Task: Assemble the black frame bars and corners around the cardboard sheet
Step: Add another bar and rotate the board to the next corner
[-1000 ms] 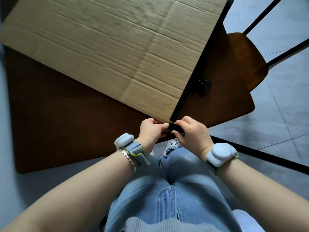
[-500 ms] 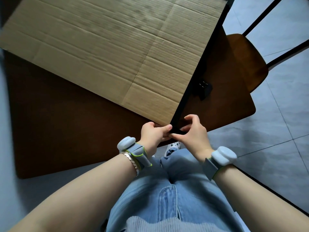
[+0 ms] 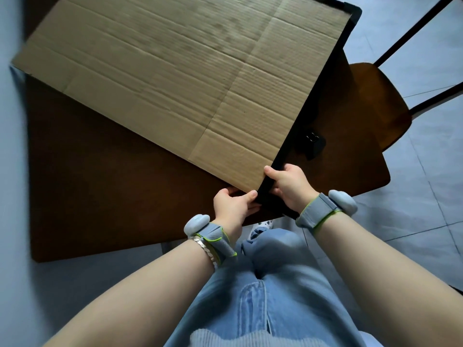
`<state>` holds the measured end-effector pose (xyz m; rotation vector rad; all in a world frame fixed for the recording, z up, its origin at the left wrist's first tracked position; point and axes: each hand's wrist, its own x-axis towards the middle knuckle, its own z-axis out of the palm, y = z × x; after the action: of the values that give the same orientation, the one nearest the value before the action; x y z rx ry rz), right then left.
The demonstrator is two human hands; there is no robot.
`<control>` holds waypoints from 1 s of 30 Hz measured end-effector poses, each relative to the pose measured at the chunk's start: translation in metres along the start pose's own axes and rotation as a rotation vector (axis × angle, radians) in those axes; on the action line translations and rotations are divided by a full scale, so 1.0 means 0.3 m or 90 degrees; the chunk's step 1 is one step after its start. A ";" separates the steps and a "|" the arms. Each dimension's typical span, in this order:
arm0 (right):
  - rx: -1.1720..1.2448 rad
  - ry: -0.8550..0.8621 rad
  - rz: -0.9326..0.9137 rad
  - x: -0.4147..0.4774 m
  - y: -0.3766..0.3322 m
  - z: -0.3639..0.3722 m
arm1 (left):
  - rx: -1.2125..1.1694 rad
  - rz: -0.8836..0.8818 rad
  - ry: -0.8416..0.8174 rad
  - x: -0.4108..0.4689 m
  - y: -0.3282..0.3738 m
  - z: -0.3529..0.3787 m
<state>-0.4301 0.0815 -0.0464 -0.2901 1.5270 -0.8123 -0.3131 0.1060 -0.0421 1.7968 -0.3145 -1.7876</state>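
Whereas both hands pinched together 0.5 s ago, the right hand (image 3: pixel 288 187) now grips the frame bar (image 3: pixel 297 121) higher, lower centre; the left hand (image 3: pixel 234 205) pinches the cardboard sheet (image 3: pixel 175 78) beside it, so seating looks underway.

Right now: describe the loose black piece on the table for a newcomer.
Start at the dark brown wooden table under the large tan cardboard sheet. Follow the long black frame bar on the sheet's right edge; the small black plastic corner piece lies just right of it. It alone lies loose, unheld.
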 end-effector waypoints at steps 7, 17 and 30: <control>-0.081 0.041 0.010 0.030 0.010 0.012 | -0.071 0.033 0.057 0.027 0.046 -0.047; 0.024 0.017 0.057 0.028 -0.019 0.028 | -0.195 -0.008 0.058 -0.008 -0.006 -0.010; 0.039 0.061 0.019 0.028 0.006 0.049 | -0.044 -0.100 -0.054 -0.065 -0.046 0.041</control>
<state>-0.4169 0.0729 -0.0530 -0.1863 1.5888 -0.8580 -0.3295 0.1251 -0.0326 1.7419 -0.1457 -1.9634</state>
